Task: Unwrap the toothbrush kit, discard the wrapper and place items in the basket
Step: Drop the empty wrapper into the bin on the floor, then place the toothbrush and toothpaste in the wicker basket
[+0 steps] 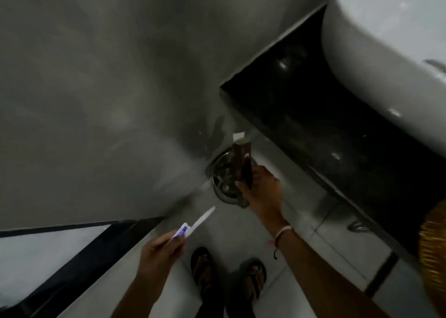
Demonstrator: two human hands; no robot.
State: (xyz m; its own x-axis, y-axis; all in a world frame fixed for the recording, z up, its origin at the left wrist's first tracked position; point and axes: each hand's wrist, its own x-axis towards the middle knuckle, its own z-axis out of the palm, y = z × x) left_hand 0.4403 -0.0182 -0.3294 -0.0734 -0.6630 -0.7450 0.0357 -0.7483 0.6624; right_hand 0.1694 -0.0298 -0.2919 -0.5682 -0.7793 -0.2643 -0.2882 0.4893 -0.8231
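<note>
The picture is dim and smeared, so small details are hard to read. The right hand (261,187) is closed around a dark brown wrapper (242,167), thumb on one side and fingers on the other; the lower end of the wrapper is hidden inside the grip, and a pale flap sticks out at its top. Directly behind that grip stands a round metal bin (223,175) on the floor, partly covered by the wrapper and the hand, so its contents cannot be made out. A pale bracelet (283,232) with a dark cord sits on that wrist.

The left hand (160,252) is pinched shut on a white toothbrush (204,217) and a small blue-and-white tube (181,232), both poking out above the fingers; their lower parts are hidden in the fist. The brush end is too blurred to tell bristles.

Below the hands, two feet in sandals (202,267) stand on pale tiles. To the right of the wrapper hand, a white basin (386,52) is cut off by the edge, resting on a black counter (313,105). A golden woven thing (433,250) at the far right edge is mostly out of view.
</note>
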